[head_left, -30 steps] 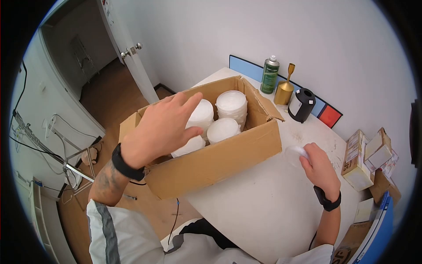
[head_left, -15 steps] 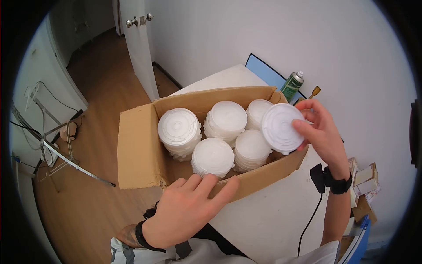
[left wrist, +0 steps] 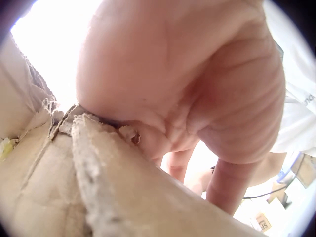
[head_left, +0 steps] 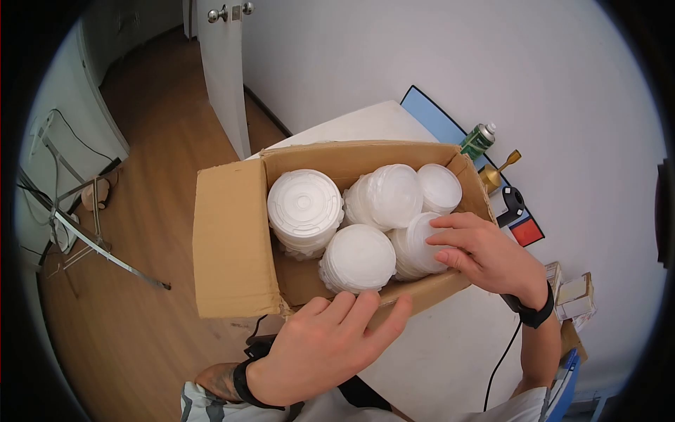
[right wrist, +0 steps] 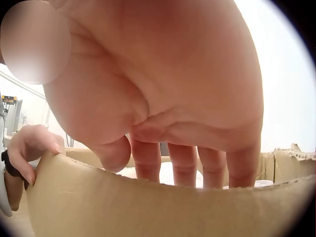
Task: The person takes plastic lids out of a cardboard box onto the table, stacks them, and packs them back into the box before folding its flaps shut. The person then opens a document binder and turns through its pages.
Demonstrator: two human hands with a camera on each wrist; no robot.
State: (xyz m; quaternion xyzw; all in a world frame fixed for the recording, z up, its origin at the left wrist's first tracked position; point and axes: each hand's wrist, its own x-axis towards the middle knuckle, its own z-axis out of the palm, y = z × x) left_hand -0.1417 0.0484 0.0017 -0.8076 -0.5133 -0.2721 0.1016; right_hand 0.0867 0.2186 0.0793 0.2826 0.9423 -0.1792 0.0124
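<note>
Stacks of round white plastic lids [head_left: 304,204] stand inside an open cardboard box [head_left: 235,243]. My left hand [head_left: 327,348] grips the box's near wall, fingers over the rim and thumb on the outer side; the right wrist view shows this hand [right wrist: 34,148] at the wall too. My right hand [head_left: 492,257] reaches over the near right part of the box. Its fingertips are at the top of the front right stack [head_left: 415,246], fingers extended and thumb apart. At the back, the middle stack has a translucent lid [head_left: 395,197] sitting off to one side on top.
The box is on a white table [head_left: 429,344]. Behind it are a green spray can [head_left: 478,141], a gold holder [head_left: 496,172] and a black-and-white object [head_left: 512,204] by the wall. Small boxes [head_left: 575,295] are at the right, and an open door [head_left: 225,77] at the back.
My right hand brought a lid from the table into the box and no longer holds it up. My left hand moved from above the box down to its near wall. The view turned downward.
</note>
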